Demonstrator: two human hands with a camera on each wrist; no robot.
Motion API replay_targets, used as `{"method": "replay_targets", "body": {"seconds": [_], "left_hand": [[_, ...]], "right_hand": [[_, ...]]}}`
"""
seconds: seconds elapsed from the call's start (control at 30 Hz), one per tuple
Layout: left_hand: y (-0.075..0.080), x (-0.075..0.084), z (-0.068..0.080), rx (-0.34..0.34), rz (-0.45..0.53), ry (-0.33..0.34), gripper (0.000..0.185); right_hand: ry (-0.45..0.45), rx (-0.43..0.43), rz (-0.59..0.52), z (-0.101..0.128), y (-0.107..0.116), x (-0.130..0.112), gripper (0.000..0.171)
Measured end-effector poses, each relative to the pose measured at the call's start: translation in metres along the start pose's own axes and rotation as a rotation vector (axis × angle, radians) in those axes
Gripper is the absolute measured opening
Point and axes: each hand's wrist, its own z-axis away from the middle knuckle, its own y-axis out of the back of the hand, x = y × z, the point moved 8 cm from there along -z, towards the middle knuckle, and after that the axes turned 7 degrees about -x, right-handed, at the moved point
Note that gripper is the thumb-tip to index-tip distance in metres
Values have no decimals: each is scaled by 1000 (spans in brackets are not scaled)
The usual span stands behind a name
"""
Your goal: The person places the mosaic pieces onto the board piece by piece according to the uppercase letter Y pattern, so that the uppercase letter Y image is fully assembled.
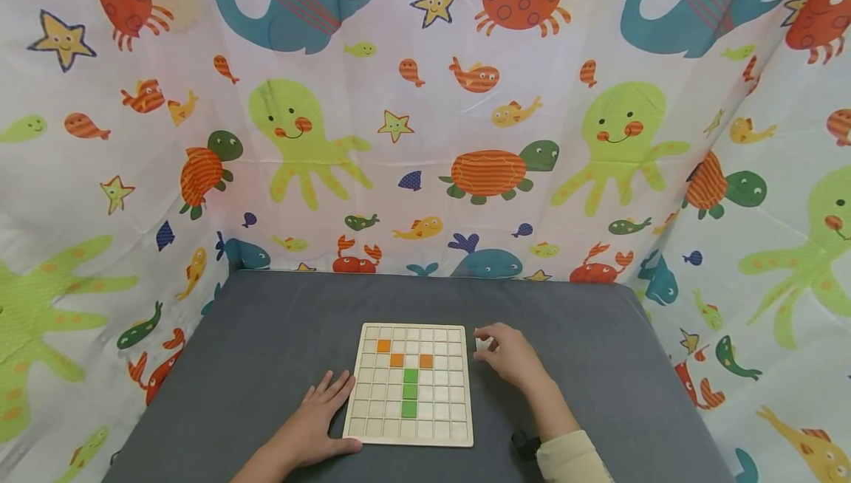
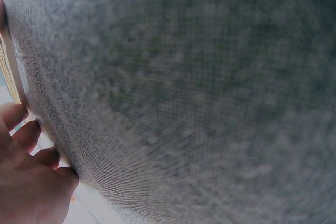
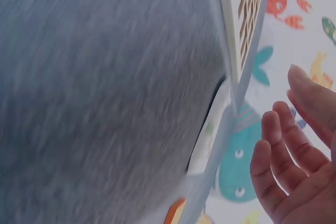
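A pale wooden grid board [image 1: 435, 393] lies on the grey table. Three orange tiles [image 1: 397, 360] sit in its upper cells, with three green tiles [image 1: 409, 391] stacked in a column below them. My left hand [image 1: 312, 424] rests with spread fingers along the board's left edge, thumb at the lower left corner. Beyond the board's right edge, my right hand [image 1: 512, 356] bends its fingers over a flat whitish piece [image 1: 481, 341], mostly covered by the hand. In the right wrist view, the fingers [image 3: 283, 150] look loosely bent and apart from a flat white piece on the cloth.
Grey cloth [image 1: 279, 335] covers the table. A curtain [image 1: 425, 99] printed with sea animals stands behind it and along both sides. Near my right sleeve [image 1: 572, 457] is a small black object [image 1: 525, 444].
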Motion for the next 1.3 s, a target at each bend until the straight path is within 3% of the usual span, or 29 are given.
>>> {"method": "replay_targets", "body": {"seconds": [0.3, 0.67, 0.93, 1.3], "left_hand": [[-1, -2, -1, -26, -3, 14, 113], [0, -4, -7, -18, -29, 4, 114], [-5, -6, -2, -31, -17, 21, 114], [-1, -4, -3, -31, -17, 22, 114]], "right_hand": [[-53, 77, 12, 13, 21, 37, 34], [-114, 49, 10, 25, 29, 81, 41], [-170, -20, 40, 25, 26, 91, 37], [-227, 3, -7, 23, 27, 101, 26]]}}
